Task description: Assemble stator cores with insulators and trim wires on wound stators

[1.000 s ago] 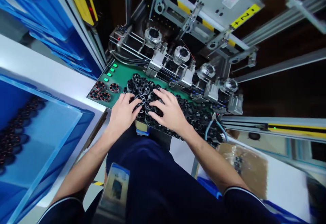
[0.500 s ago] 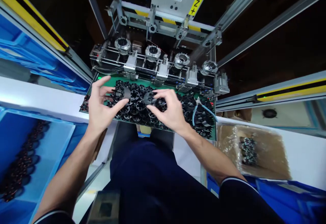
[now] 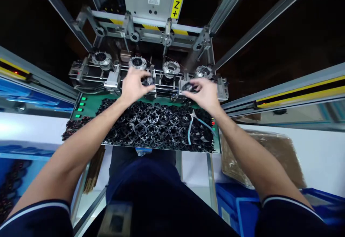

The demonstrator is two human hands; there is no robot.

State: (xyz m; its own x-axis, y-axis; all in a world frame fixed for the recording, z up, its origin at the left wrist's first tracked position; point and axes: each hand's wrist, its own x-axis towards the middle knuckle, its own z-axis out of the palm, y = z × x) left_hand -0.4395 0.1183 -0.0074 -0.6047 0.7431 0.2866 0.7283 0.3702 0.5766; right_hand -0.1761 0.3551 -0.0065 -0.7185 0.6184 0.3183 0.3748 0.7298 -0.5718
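Note:
My left hand (image 3: 136, 85) is closed on a small black ring part (image 3: 148, 82), just in front of the second round metal fixture (image 3: 137, 63) from the left. My right hand (image 3: 205, 92) grips another black ring part (image 3: 188, 87) between thumb and fingers, below and between the third fixture (image 3: 171, 69) and the fourth fixture (image 3: 204, 72). Both hands are above the front rails of the machine. Many black ring parts (image 3: 152, 129) lie packed on the green tray (image 3: 93, 102) nearer my body. Dark pieces sit inside the two left fixtures; the third looks open in its centre.
Pliers with light blue handles (image 3: 190, 129) rest on the parts at the tray's right. Metal posts and a striped crossbar (image 3: 151, 27) frame the machine. Blue bins (image 3: 237, 197) and a plastic-lined cardboard box (image 3: 280, 150) are at the right; another blue bin (image 3: 27, 179) is at the left.
Both hands have moved forward from over the tray to the fixtures, each still holding a black ring part. The camera view has shifted, and the right hand is now farther right.

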